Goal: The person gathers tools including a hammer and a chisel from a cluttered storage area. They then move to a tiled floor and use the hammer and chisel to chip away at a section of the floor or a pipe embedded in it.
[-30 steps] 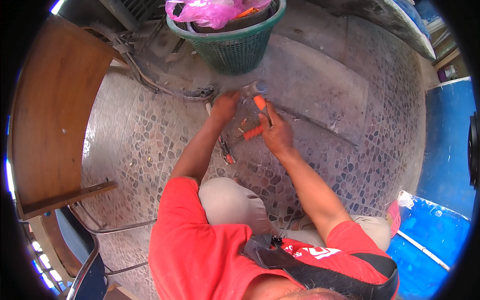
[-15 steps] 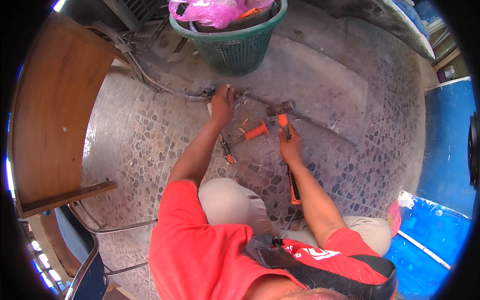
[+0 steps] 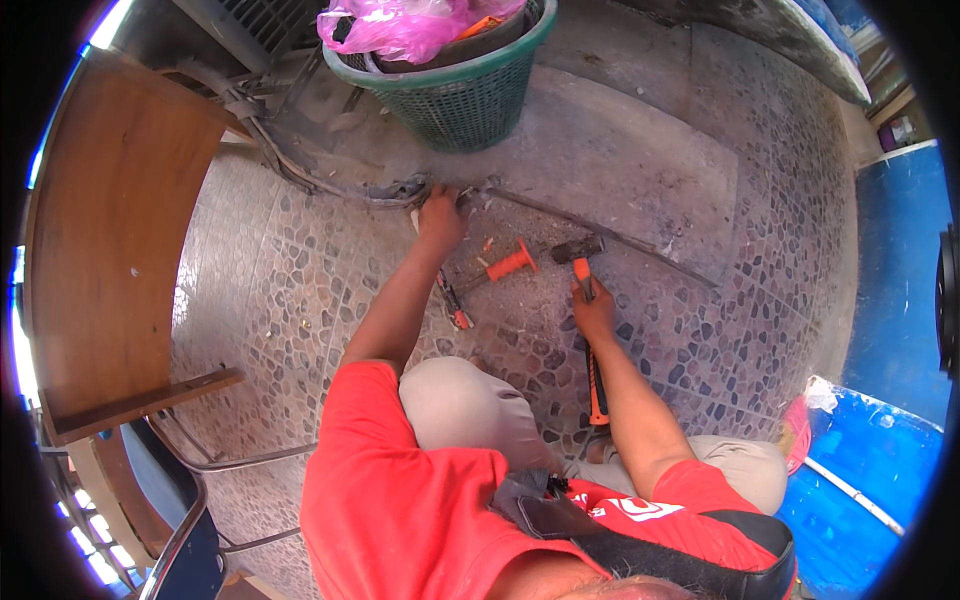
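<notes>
My right hand (image 3: 595,310) is closed round the orange-and-black handle of a hammer (image 3: 578,250); its dark metal head is low over the dusty floor. Farther off, my left hand (image 3: 441,218) has its fingers bent together by the end of a bundle of grey cables (image 3: 385,192). What it pinches is too small to make out. Between my hands lies a tool with a flanged orange grip (image 3: 511,263), its kind unclear. A red-handled tool (image 3: 456,308) rests just below my left wrist.
A long thin metal bar (image 3: 610,235) lies across the floor beyond the hammer. Behind it stands a green plastic basket (image 3: 450,105) topped with a pink plastic bag (image 3: 405,28). To the left are a wooden panel (image 3: 120,240) and a metal-framed chair (image 3: 185,520); blue boards (image 3: 900,280) stand on the right.
The hammer has moved right and toward me, away from the metal bar. My left hand stays by the cable end, its fingers turned slightly. The view has shifted a little.
</notes>
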Demonstrator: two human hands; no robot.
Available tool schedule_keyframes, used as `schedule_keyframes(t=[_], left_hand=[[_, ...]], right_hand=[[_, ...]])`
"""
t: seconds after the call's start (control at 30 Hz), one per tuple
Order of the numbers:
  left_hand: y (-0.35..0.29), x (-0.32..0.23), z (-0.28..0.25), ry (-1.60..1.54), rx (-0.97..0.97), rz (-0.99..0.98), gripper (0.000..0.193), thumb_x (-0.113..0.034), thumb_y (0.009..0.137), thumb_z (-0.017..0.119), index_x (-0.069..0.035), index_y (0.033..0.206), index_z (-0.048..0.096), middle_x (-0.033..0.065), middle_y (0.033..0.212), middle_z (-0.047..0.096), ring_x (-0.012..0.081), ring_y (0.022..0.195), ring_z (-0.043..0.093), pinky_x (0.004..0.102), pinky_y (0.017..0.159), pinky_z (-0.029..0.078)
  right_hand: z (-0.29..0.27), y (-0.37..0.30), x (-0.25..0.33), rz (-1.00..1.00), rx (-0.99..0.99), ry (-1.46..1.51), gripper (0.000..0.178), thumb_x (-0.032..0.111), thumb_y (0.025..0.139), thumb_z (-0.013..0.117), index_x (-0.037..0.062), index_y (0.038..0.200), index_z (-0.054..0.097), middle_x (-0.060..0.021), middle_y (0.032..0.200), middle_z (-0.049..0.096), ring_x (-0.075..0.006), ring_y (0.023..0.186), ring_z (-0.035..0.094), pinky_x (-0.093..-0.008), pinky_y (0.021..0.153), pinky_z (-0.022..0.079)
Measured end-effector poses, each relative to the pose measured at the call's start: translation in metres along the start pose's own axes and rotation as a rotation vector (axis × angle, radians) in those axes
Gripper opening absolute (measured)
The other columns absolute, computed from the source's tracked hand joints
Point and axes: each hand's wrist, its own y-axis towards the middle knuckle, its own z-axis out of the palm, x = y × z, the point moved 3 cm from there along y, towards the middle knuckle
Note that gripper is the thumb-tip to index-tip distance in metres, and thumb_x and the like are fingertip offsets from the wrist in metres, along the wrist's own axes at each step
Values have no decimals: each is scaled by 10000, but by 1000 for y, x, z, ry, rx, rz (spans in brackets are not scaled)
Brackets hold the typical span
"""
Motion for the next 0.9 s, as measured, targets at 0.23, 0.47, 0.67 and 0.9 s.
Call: schedule_keyframes(t=[0.23, 0.47, 0.67, 0.9], left_hand=[[6, -8, 3, -679, 389, -384, 358, -369, 924, 694, -47, 1077, 670, 84, 969, 674, 180, 742, 617, 319, 636, 505], [8, -66, -13, -1604, 634, -552, 388, -384, 1027, 547, -89, 1280, 569, 11, 907, 622, 57, 556, 359, 219, 486, 336], [7, -83, -25, -1722, 793, -496, 466, -421, 1051, 470, -71, 1355, 516, -15, 850, 553, 50, 540, 318, 213, 478, 317], [0, -90, -30, -1698, 920, -405, 517, -449, 1043, 479, -45, 1364, 512, -16, 842, 552, 39, 537, 315, 199, 467, 298]], right_hand=[[-14, 13, -8, 48, 74, -149, 364, 289, 912, 660, 53, 1189, 661, -231, 1024, 699, -405, 983, 671, -438, 840, 508], [-18, 10, -12, 37, 21, -369, 355, 274, 906, 644, 47, 1179, 665, -252, 1070, 680, -428, 1016, 648, -487, 872, 509], [-26, 18, -11, 1, 5, -469, 394, 268, 900, 646, 46, 1225, 658, -248, 1110, 672, -408, 1019, 654, -481, 865, 520], [-23, 27, 4, -65, -25, -358, 366, 286, 903, 653, 49, 1180, 689, -223, 1058, 700, -374, 974, 684, -442, 828, 541]])
